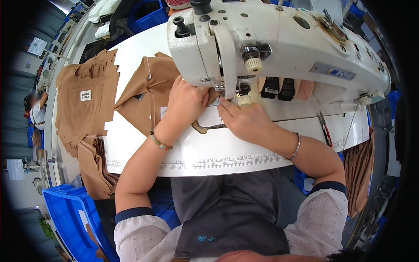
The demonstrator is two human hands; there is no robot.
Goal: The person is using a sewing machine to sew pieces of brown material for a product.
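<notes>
A white sewing machine (279, 56) stands over the white table. My left hand (187, 102), its fingers curled in, holds a brown fabric piece (139, 94) just left of the needle area. The fabric spreads leftward in folds, with a seam strip and a pale label on it. Beside the presser foot (221, 91), my right hand (246, 122) is closed, thumb and forefinger pinched together. Whatever sits between those fingertips is too small to make out. The needle itself is hidden behind the machine parts.
Stacked brown fabric pieces (78, 102) lie at the left, some hanging over the edge. Red-handled thread snips (325, 129) rest at the right. Black labels (278, 88) sit behind my right hand. A blue bin (72, 222) stands lower left; brown pieces (360, 174) hang at the right.
</notes>
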